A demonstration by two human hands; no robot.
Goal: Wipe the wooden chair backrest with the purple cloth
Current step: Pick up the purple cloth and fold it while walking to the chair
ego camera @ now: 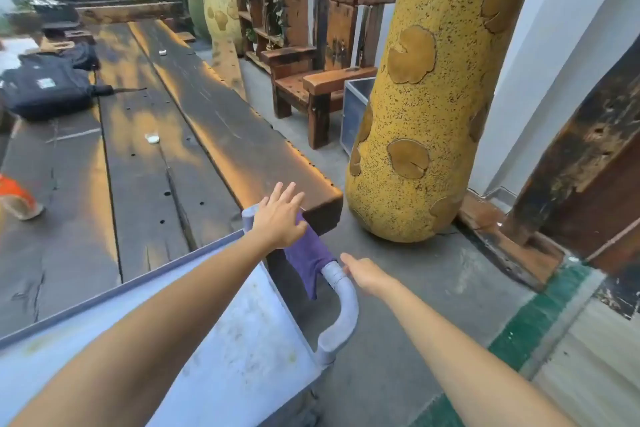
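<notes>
The left hand (279,218) lies flat over the top of the purple cloth (308,258), so that part of the cloth and the cart handle (341,302) beneath it can't be seen. The right hand (365,274) has its fingertips tucked behind the handle, out of sight. The yellow spotted pillar (426,90) covers the wooden chair (320,80) backrest's right end, and the black bag (45,87) runs off the left edge.

soft daylight, warm glare patches, wide-angle edge distortion

hands (280,218): 2 | purple cloth (308,253): 1 | wooden chair (322,55): 1 | yellow columns (433,90): 2
</notes>
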